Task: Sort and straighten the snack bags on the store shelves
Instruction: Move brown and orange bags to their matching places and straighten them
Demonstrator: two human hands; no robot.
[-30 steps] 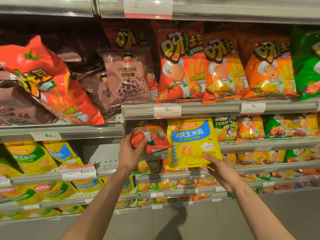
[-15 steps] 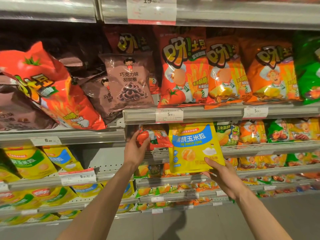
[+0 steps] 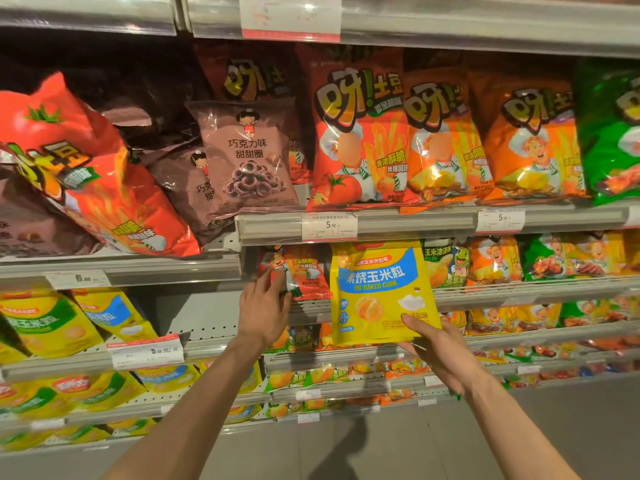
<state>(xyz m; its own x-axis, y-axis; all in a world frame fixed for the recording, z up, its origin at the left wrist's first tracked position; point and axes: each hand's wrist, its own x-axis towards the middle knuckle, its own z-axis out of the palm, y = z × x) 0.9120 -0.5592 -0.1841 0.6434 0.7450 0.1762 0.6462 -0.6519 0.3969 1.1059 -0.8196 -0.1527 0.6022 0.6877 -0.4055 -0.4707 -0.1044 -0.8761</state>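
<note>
While the left hand point(image 3: 265, 306) rests spread fingers on the red bag point(image 3: 304, 271) | right hand point(image 3: 436, 344) pinches the yellow bag point(image 3: 377, 292) by its lower corner, before the second shelf point(image 3: 519, 294) | step: likely sorting a stray | next: find its row | bag upright, long axis vertical, print outward

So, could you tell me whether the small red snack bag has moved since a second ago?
Yes. The small red snack bag has gone back onto its shelf, further behind the grey shelf rail, under the left hand.
</note>
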